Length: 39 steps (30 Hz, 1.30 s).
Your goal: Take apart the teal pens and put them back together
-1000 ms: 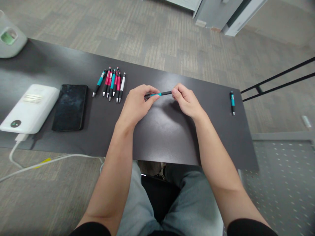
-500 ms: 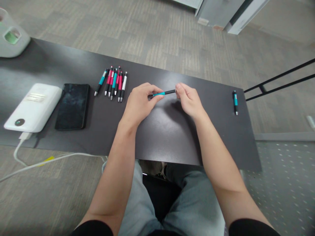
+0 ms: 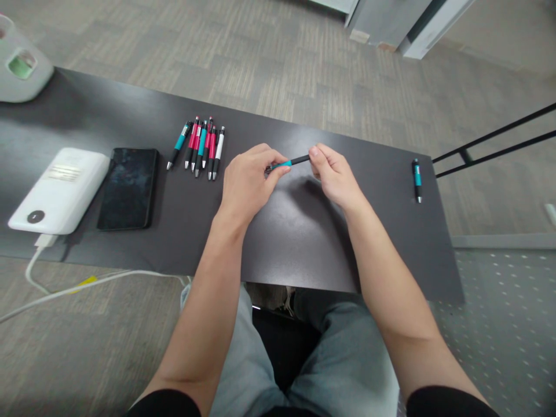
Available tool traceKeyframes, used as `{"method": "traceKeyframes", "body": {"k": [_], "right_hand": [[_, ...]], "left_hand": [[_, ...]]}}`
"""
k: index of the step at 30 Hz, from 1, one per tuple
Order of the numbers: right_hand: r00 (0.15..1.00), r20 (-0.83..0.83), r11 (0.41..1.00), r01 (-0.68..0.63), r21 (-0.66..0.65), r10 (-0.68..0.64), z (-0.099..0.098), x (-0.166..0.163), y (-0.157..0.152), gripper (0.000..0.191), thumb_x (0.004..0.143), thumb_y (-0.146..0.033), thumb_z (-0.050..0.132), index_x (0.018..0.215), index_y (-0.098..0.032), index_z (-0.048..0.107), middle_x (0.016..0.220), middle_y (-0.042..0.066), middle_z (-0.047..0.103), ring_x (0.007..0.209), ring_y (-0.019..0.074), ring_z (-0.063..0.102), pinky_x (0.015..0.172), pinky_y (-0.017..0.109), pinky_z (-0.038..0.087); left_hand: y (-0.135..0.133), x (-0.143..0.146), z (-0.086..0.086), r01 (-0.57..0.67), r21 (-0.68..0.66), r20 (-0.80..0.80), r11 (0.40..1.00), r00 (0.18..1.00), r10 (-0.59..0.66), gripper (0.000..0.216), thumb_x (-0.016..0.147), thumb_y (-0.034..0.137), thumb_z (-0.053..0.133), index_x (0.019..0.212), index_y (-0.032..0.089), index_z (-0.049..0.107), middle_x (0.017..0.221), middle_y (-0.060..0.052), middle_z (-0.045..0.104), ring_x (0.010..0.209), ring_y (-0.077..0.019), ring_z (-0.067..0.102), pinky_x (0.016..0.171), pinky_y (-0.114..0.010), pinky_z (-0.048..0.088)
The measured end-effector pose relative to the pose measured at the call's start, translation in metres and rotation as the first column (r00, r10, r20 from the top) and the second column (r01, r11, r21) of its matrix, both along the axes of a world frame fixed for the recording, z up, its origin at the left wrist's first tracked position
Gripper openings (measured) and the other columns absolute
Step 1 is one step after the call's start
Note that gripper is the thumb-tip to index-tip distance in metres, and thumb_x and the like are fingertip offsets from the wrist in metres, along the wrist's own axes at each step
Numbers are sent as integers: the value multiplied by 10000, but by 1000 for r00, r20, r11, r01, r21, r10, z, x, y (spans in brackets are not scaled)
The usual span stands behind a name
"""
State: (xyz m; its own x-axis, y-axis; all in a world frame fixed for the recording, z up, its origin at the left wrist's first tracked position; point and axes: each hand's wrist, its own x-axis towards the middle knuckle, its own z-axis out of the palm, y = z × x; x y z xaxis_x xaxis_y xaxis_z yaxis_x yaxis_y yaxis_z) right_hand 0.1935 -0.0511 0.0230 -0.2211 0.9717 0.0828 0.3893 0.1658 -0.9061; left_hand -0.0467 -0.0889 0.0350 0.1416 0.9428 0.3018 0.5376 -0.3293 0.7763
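Observation:
A teal and black pen (image 3: 299,160) is held between my two hands above the dark table (image 3: 286,249). My left hand (image 3: 249,179) pinches its teal barrel between thumb and fingers. At the other end, my right hand (image 3: 330,172) closes its thumb and fingers on the black grip end; the tip is hidden there. Left of my hands lies a group of several pens, among them a teal pen (image 3: 179,145), a red pen (image 3: 212,152) and a white pen (image 3: 219,152). Another teal pen (image 3: 417,180) lies alone near the table's right end.
A black phone-like slab (image 3: 129,188) and a white power bank (image 3: 58,190) with a plugged-in white cable (image 3: 108,279) lie on the left. A pale plastic container (image 3: 21,63) stands at the far left. Black metal bars (image 3: 495,145) are beyond the right edge.
My right hand's fingers have shifted slightly up and onto the pen's black end, covering the tip. My left hand has moved slightly right. The pens on the table lie as before.

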Motion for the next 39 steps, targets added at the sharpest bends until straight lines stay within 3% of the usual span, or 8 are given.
{"method": "traceKeyframes", "body": {"k": [6, 16, 25, 30, 36, 39], "right_hand": [[999, -49, 1000, 10, -27, -12, -5, -9, 0, 791, 1056, -1054, 749, 904, -314, 517, 790, -24, 376, 754, 224, 451, 702, 395, 498], [999, -20, 999, -39, 30, 40, 8, -2, -7, 766, 1054, -997, 809, 868, -305, 537, 825, 5, 457, 845, 241, 533, 782, 402, 517], [996, -87, 998, 39, 45, -34, -8, -13, -4, 811, 1041, -1068, 747, 883, -303, 527, 855, 6, 414, 835, 237, 518, 772, 399, 544], [989, -145, 999, 46, 12, -44, -14, -15, -1, 770, 1062, -1050, 736, 918, -315, 556, 870, 15, 485, 861, 254, 582, 786, 415, 580], [984, -154, 995, -91, -27, 86, -4, -18, -10, 699, 884, -927, 1030, 1033, -329, 699, 933, 25, 693, 924, 283, 678, 851, 443, 621], [974, -199, 992, -121, -37, 111, -1, -20, -13, 652, 905, -903, 1026, 1036, -331, 741, 956, 49, 764, 928, 307, 710, 864, 475, 645]], "left_hand": [[0, 2, 1, -24, 17, 7, 1000, 1000, 24, 78, 1096, 343, 878, 1042, 315, 927, 1160, -62, 915, 1074, -320, 798, 1010, -472, 636], [1, 4, -4, 103, -42, 64, 994, 993, -100, 120, 1124, 395, 868, 1050, 319, 923, 1105, -38, 923, 1066, -298, 836, 1008, -430, 646], [-2, 10, 0, 1, 14, 17, 1000, 1000, -1, 135, 1111, 395, 882, 1009, 307, 883, 1110, -51, 914, 1050, -304, 821, 1032, -465, 656], [1, 14, -5, 6, -73, 189, 997, 982, 8, 130, 1175, 408, 828, 1127, 295, 870, 1186, -45, 944, 1148, -279, 890, 1105, -431, 705], [12, 14, -14, 19, -163, 452, 986, 890, 57, 264, 1274, 548, 764, 1313, 289, 735, 1212, -69, 942, 1148, -238, 951, 1072, -381, 747], [15, 11, -17, 45, -178, 483, 983, 875, 48, 291, 1267, 568, 781, 1315, 294, 696, 1273, -81, 943, 1125, -238, 951, 1074, -407, 757]]}}
